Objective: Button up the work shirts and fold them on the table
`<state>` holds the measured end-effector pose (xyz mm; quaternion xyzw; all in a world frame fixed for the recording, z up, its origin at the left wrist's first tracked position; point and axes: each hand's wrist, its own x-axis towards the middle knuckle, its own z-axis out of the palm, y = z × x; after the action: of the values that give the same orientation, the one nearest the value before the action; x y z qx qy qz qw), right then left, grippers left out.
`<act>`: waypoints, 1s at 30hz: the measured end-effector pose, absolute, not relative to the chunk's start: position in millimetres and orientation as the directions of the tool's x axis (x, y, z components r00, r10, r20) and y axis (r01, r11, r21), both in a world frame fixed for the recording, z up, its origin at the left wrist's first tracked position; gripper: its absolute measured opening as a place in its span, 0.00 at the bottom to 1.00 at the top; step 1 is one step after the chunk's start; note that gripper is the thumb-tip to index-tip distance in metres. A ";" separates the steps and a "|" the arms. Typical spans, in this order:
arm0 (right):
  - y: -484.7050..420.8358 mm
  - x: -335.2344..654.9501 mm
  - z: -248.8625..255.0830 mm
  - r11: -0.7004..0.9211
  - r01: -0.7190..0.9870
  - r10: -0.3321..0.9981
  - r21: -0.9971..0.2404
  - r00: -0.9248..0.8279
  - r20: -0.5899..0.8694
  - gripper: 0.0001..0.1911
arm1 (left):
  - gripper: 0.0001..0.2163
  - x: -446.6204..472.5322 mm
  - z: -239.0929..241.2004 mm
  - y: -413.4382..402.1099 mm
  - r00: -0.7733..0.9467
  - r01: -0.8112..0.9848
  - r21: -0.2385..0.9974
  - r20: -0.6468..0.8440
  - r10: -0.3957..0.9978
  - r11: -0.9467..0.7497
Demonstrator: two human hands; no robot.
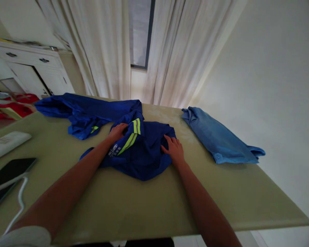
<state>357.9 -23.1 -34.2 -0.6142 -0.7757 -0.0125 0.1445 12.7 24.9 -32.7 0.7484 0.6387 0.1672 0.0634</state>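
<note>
A royal-blue work jacket (146,154) with yellow-green and grey reflective bands and a white printed logo lies crumpled on the table, near its middle. My left hand (118,132) is closed on a fold of the jacket beside the upper band; its fingertips are partly hidden by cloth. On the jacket's right edge rests my right hand (173,150), thumb and fingers apart. More blue work clothing (92,111) stretches away to the back left, touching the jacket; I cannot tell whether it is a separate piece.
A folded lighter-blue garment (218,137) lies on the table (134,209) at the right, near the wall. At the left are a black phone (12,171), a white cable (21,197) and a white oblong object (9,144). Curtains (103,51) and a white cabinet (41,70) stand behind.
</note>
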 end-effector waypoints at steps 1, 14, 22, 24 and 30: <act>-23.2 355.6 -32.8 0.242 0.959 0.951 -0.149 -0.205 0.232 0.25 | 0.23 16.0 -27.8 19.4 0.108 0.938 0.304 0.193 0.975 -0.164; -150.1 333.3 0.0 0.262 0.964 0.962 0.048 -0.257 -0.091 0.12 | 0.33 -28.9 -2.7 -107.1 -0.075 0.985 0.160 0.048 0.996 0.067; -231.7 331.3 56.3 0.685 0.493 0.515 -0.537 -0.849 -0.123 0.12 | 0.19 -14.9 30.4 -154.8 0.174 0.918 0.388 -0.220 0.960 -0.077; -205.0 331.2 66.7 0.645 0.497 0.676 -0.580 -0.726 0.130 0.17 | 0.15 -4.8 44.3 -163.7 0.281 0.885 0.430 -0.186 0.942 -0.179; -92.0 314.3 59.6 0.587 0.726 0.788 -0.358 -0.413 0.456 0.48 | 0.12 26.9 96.9 -186.1 0.661 0.662 0.436 0.044 0.749 -0.610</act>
<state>314.3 -92.0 59.6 -0.4513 -0.8389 0.0521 0.2998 26.9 -186.1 96.9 0.8902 0.3962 0.1118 0.1953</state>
